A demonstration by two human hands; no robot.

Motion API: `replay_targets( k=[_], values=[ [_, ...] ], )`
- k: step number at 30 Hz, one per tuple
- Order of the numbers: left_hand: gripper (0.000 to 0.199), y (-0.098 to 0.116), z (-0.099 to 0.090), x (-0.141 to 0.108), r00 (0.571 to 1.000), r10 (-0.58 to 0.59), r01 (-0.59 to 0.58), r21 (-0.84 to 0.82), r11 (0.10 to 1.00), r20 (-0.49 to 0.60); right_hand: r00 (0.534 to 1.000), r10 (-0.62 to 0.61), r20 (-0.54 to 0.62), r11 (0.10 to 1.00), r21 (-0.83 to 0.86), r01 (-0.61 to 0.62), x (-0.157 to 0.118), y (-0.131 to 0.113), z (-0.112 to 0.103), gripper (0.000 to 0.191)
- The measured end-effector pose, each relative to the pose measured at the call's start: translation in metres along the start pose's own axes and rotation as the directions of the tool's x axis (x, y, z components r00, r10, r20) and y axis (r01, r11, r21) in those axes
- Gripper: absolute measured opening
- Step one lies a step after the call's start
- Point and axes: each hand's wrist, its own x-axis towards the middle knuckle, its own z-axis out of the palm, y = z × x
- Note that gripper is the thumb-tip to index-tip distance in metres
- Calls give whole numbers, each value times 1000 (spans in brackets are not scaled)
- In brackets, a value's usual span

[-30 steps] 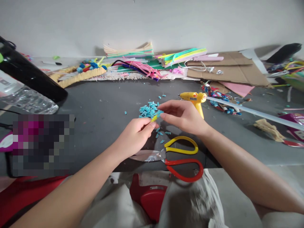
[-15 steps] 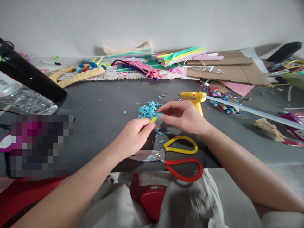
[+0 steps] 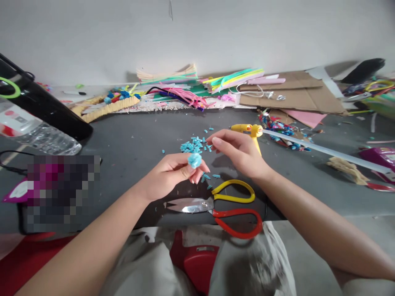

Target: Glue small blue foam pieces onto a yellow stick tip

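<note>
A small light-blue flower-like cluster (image 3: 194,160) is pinched in my left hand (image 3: 173,172), its petalled face turned up toward me. The yellow-green part under it is hidden by the fingers. My right hand (image 3: 239,152) hovers at the right edge of a loose pile of blue pieces (image 3: 191,144), thumb and fingers drawn together. Whether a piece is between those fingertips is too small to tell. Below the hands lie scissors (image 3: 203,204) with one yellow and one red handle, blades slightly parted. Just behind my right hand is a yellow glue gun (image 3: 256,131) with a long translucent glue stick.
Bundles of pipe cleaners (image 3: 236,78) and cardboard (image 3: 286,96) line the wall. At left, a black cylinder (image 3: 46,96) and a clear plastic bottle (image 3: 46,133) lie near a blurred-out patch. Coloured scraps (image 3: 285,133) and a crumpled tan cloth (image 3: 347,169) are on the right.
My right hand has moved off the blue cluster to the pile's right edge. My left hand has turned the cluster upward, so the yellow-green part no longer shows. The view has shifted slightly.
</note>
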Motion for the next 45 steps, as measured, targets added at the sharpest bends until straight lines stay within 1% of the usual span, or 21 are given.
replay_targets(
  k=[2,7,10,20,23,25,27,28,30,32,33,34,35,36,37,38,39,40,41,42,45],
  values=[
    [18,3,-1,1,1000,-4,4,7,1000,8,1000,-5,12,1000,1,5,-1,1,3,30],
    [22,10,-4,1,999,-13,7,118,993,48,999,29,25,999,-14,-29,-3,4,5,31],
    [22,12,-5,-1,998,-10,0,151,989,61,999,37,34,999,-16,-36,-3,4,5,32],
    [23,12,-6,-3,997,-8,-2,126,992,77,1000,23,16,999,-28,-23,-2,5,7,30],
    [24,10,-4,-3,998,-39,34,91,995,53,999,14,29,997,-70,-12,-2,4,6,27],
    [23,8,-2,-1,996,-89,89,42,995,-18,999,14,30,994,-110,-11,-1,3,4,26],
    [22,6,1,2,973,-179,176,-29,984,-146,999,18,32,990,-141,-13,-1,2,2,24],
    [20,5,2,4,947,-230,221,-67,973,-222,999,18,38,989,-150,-12,-1,2,1,24],
    [16,5,3,8,871,-326,301,-126,945,-368,998,23,67,988,-155,-12,0,1,-4,24],
    [17,3,2,10,801,-372,351,-135,927,-469,988,51,146,987,-158,-28,0,-1,-12,25],
    [18,2,1,11,781,-379,369,-123,921,-497,972,81,220,986,-160,-46,0,-3,-17,25],
    [19,1,1,12,771,-381,383,-107,918,-511,940,119,320,984,-165,-68,0,-5,-23,26],
    [19,0,0,12,770,-379,392,-89,916,-513,885,162,436,980,-177,-92,0,-8,-30,26],
    [18,-2,-1,12,774,-376,398,-72,915,-510,803,211,557,973,-200,-117,0,-10,-37,25],
    [19,-3,-2,12,779,-376,404,-56,913,-502,709,255,658,964,-231,-132,-1,-12,-44,25],
    [19,-5,-3,11,784,-372,410,-35,911,-498,623,296,724,953,-268,-141,-1,-13,-51,25],
    [21,-6,-4,11,789,-363,416,-5,909,-496,560,326,762,943,-299,-142,-2,-13,-57,26],
    [22,-7,-4,11,794,-350,419,31,907,-498,521,350,778,935,-325,-142,-2,-13,-64,27],
    [23,-8,-5,10,798,-332,421,72,904,-503,505,369,780,928,-344,-146,-3,-12,-71,29],
    [24,-8,-6,10,802,-312,421,113,900,-509,504,384,774,922,-355,-156,-3,-10,-78,31],
    [25,-9,-7,9,805,-280,428,184,885,-523,536,453,713,890,-398,-222,-3,-4,-103,38]
  ],
)
